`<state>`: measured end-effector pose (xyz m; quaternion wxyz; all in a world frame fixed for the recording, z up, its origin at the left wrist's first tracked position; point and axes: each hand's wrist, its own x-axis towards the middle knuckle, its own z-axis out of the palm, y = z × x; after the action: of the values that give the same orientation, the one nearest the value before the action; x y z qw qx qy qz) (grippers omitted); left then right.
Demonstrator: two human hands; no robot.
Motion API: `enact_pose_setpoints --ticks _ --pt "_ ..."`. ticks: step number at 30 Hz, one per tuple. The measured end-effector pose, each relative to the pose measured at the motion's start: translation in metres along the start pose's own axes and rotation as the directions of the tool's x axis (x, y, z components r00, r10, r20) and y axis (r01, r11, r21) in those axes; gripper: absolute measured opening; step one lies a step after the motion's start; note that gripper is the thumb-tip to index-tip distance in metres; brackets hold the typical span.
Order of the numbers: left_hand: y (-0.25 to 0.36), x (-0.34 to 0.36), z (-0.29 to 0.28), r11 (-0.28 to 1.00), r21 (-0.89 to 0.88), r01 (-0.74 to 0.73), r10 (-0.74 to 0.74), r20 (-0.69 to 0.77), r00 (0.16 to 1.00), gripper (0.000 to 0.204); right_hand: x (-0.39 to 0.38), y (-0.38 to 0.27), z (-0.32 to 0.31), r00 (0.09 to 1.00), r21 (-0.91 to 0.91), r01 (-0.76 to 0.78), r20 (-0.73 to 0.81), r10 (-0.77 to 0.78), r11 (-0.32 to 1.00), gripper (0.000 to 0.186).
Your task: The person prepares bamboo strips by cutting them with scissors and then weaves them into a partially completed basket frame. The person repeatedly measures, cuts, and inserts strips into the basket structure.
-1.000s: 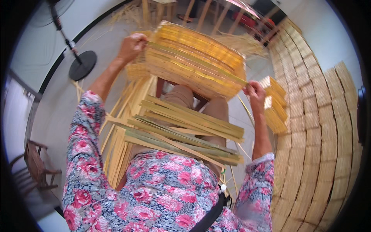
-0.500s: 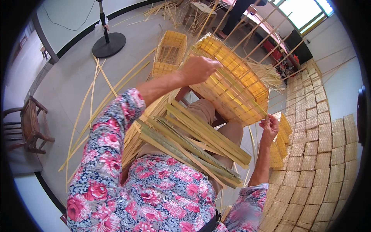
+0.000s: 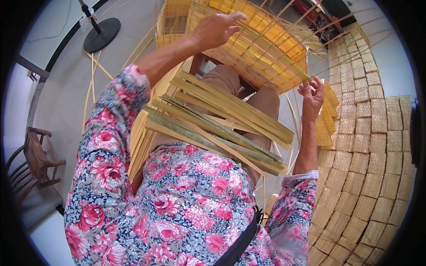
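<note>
A half-woven bamboo basket (image 3: pixel 266 71) stands tilted just beyond my knees, its long uprights sticking out at the far side. Along its near upper side runs a flat bamboo strip (image 3: pixel 277 53), threaded among the uprights. My left hand (image 3: pixel 217 30) hovers over the basket's left part, index finger stretched out and thumb apart from it; its other fingers are partly hidden. At the right corner, my right hand (image 3: pixel 312 91) pinches the strip's end. Across my lap lie several greenish-yellow bamboo slats (image 3: pixel 222 119), apart from both hands.
Another woven basket (image 3: pixel 173 24) stands at the far left of the work. Rows of woven bamboo pieces (image 3: pixel 361 146) cover the right side. A wooden chair (image 3: pixel 40 159) is at the left, and a round black stand base (image 3: pixel 102 34) lies beyond it. Loose strips (image 3: pixel 93 84) are on the floor.
The view has tilted, so basket and lap sit higher in the picture. My left hand's fingers have spread from a closed grip; my right hand stays at the basket's right corner.
</note>
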<state>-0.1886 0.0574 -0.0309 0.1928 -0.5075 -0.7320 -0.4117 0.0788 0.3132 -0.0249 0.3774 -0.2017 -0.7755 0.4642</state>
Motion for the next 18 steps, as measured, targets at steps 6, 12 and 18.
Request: enact_pose_setpoints --ticks 6,12,18 --pt "0.002 -0.081 -0.029 0.993 -0.088 -0.075 0.112 0.563 0.819 0.014 -0.054 0.026 -0.054 0.874 -0.333 0.008 0.461 0.155 0.943 0.025" --pt "-0.014 -0.115 -0.035 0.919 -0.152 0.364 -0.128 0.759 0.639 0.014 -0.085 0.001 -0.059 0.659 -0.577 -0.052 0.593 0.462 0.815 0.026" --pt "0.004 -0.109 -0.042 0.873 -0.213 0.438 -0.128 0.767 0.629 0.009 -0.090 -0.018 -0.068 0.553 -0.514 -0.105 0.681 0.480 0.851 0.027"
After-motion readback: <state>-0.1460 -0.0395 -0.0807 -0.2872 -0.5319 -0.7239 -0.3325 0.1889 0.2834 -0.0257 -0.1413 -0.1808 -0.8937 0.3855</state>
